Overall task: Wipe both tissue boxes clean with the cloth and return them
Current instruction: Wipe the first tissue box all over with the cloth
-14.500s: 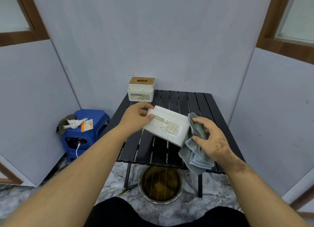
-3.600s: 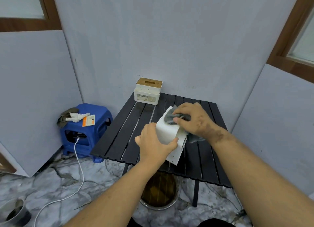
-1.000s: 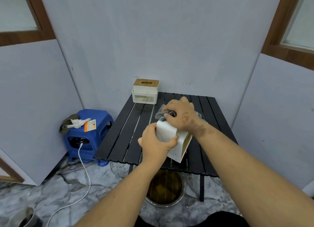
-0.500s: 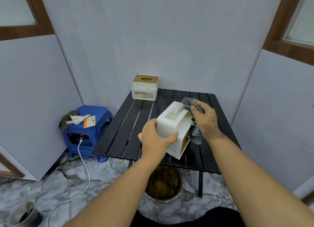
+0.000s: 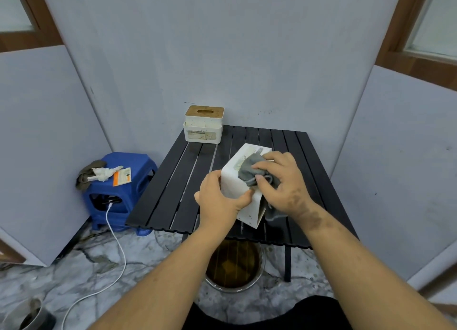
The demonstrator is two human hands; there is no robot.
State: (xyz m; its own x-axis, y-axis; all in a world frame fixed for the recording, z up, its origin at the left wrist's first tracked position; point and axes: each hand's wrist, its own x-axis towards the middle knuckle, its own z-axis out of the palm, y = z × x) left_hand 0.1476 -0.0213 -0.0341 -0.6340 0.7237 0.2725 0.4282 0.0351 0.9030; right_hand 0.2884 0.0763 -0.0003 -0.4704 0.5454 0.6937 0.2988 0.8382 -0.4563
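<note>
Tissue box (image 5: 235, 181) gripped by left hand (image 5: 217, 201), right hand (image 5: 279, 181) pressing cloth (image 5: 248, 170)

A black slatted desk (image 5: 173, 181) stands against the grey wall (image 5: 222, 45) at the far side. Under its near edge sits a round metal basin (image 5: 233, 268) on the marble floor (image 5: 86, 268), holding brownish water. Over to the left, a blue plastic stool (image 5: 138, 164) sits in the corner, and on top of it lie a dull brown rag (image 5: 85, 176), a crumpled white wad (image 5: 105, 173) and an orange-and-white card (image 5: 122, 177). A white cable (image 5: 116, 235) runs from under the stool's seat across the floor toward the near left. There, a small dark pot (image 5: 34, 317) shows at the bottom corner. Brown-framed windows (image 5: 425, 20) sit high on both sides.
</note>
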